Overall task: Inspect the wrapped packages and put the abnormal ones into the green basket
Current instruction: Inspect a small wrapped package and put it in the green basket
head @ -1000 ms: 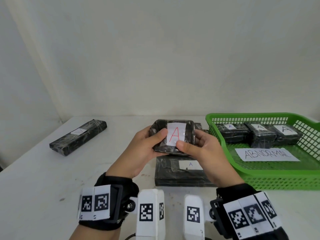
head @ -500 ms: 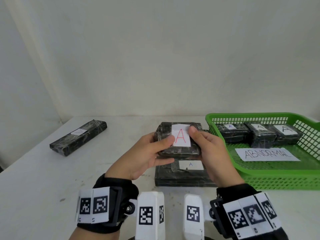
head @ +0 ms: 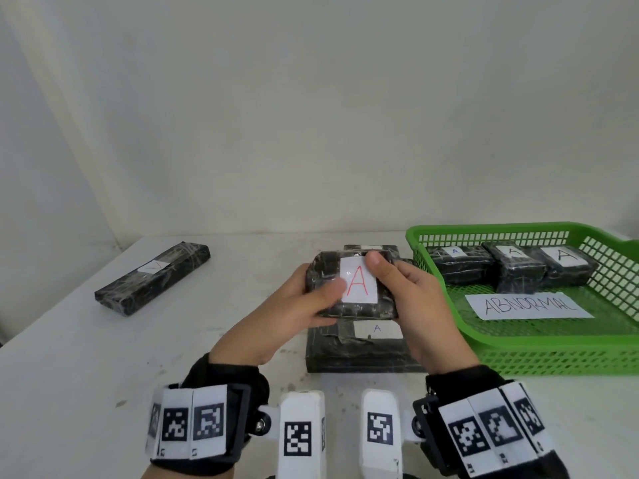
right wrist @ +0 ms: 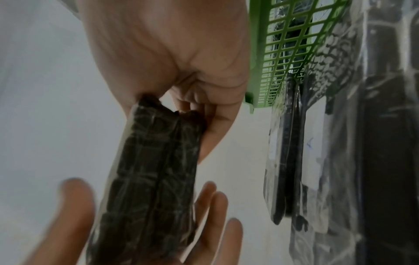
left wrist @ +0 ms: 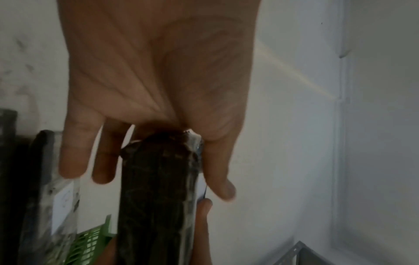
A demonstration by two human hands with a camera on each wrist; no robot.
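Soft even light (wrist views blurred)

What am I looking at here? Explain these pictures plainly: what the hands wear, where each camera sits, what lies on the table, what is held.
A person works bare-handed, with cameras strapped to the head and both wrists. In the head view, the left hand and right hand together hold a black wrapped package labelled with a red A. The wrist views show that package edge-on. On the white table lie a long package, a flat package under the hands, and a green basket holding three packages and an ABNORMAL sign.
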